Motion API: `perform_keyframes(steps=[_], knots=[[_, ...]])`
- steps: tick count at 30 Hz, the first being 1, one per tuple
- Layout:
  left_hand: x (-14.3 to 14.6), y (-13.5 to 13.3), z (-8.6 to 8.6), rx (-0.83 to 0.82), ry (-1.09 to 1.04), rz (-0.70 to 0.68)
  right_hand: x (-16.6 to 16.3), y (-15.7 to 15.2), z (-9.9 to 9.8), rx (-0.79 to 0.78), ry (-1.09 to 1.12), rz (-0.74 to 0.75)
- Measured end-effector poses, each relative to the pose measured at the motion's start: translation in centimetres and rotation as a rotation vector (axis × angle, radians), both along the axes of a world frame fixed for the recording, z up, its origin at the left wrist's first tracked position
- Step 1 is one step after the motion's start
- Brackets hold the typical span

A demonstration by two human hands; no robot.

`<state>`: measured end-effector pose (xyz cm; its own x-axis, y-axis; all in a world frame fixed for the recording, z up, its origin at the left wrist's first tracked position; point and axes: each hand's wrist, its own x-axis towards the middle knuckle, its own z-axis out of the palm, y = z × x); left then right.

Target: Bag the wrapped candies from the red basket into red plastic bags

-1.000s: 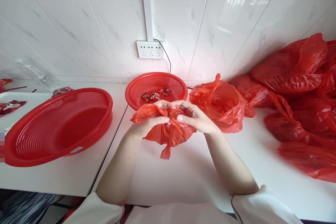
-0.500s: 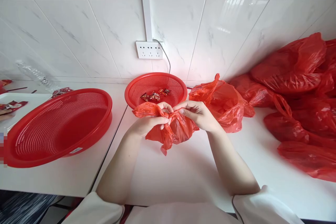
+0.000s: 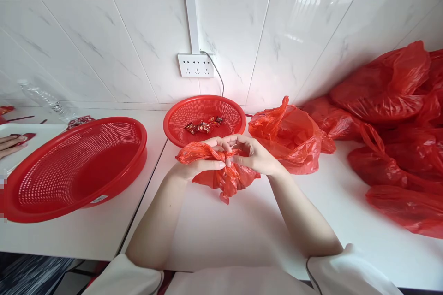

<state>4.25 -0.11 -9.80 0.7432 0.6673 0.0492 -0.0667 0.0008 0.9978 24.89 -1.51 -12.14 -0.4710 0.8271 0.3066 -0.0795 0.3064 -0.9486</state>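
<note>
Between my hands, over the white table, is a red plastic bag (image 3: 231, 183) with its neck twisted and bunched up. My left hand (image 3: 204, 159) pinches the gathered neck from the left, and a crumpled flap of the bag sticks out past that hand. From the right, my right hand (image 3: 247, 154) pinches the same spot, thumb and fingertips meeting the left ones. Just behind the hands stands a round red plastic basket (image 3: 173, 120) with several small wrapped pieces (image 3: 205, 126) in it. What the bag holds cannot be made out.
An open red bag (image 3: 294, 136) stands right of the basket. Several filled red bags (image 3: 384, 101) are piled at far right. A larger red basket (image 3: 121, 182) sits left, beside a white tray (image 3: 51, 130) with another person's hand (image 3: 12, 145). A socket strip (image 3: 195, 65) is on the wall.
My right hand has moved left, closer to my left hand, and the bag's neck looks more tightly bunched. The other person's hand reaches further over the tray.
</note>
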Motion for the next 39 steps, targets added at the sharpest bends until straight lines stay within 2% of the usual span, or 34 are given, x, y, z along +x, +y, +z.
perform_keyframes(steps=[7, 9, 14, 16, 18, 20, 22, 24, 27, 29, 31, 35, 39], knots=[[0.2, 0.0, -0.2, 0.104, 0.103, 0.069, -0.3, -0.1, -0.3, -0.012, -0.019, 0.008], [0.6, 0.1, -0.6, 0.213, 0.138, 0.202, -0.3, -0.3, -0.3, -0.010, -0.037, -0.005], [2.1, 0.3, -1.8, 0.818, 0.106, 0.634, -0.3, -0.9, 0.2, -0.011, -0.063, -0.074], [2.5, 0.2, -2.0, 0.905, 0.083, 0.732, -0.1, -0.8, 0.4, -0.116, 0.004, -0.035], [2.6, 0.1, -2.0, 0.893, 0.063, 0.779, 0.2, -0.5, 0.4, -0.223, 0.048, -0.001], [2.6, 0.0, -1.8, 0.865, 0.055, 0.750, 0.4, -0.2, 0.3, -0.224, 0.020, 0.021], [2.4, -0.2, -1.6, 0.829, 0.051, 0.677, 0.5, 0.0, 0.1, -0.129, -0.031, 0.029], [2.3, -0.4, -1.4, 0.760, 0.034, 0.586, 0.5, 0.0, -0.1, -0.008, -0.093, -0.025], [2.0, -0.5, -1.2, 0.595, 0.012, 0.434, 0.5, -0.3, 0.0, 0.209, -0.194, -0.321], [1.8, -0.6, -1.1, 0.490, 0.034, 0.347, 0.5, -0.5, 0.3, 0.303, -0.170, -0.486], [1.8, -0.5, -1.1, 0.457, 0.051, 0.313, 0.5, -0.5, 0.5, 0.241, -0.037, -0.452], [1.8, -0.3, -1.0, 0.547, 0.005, 0.287, 0.6, -0.2, 0.5, -0.144, 0.221, -0.114], [1.0, 0.4, -1.1, 0.571, -0.073, 0.271, 1.1, -0.1, 0.8, -0.326, 0.321, -0.049]])
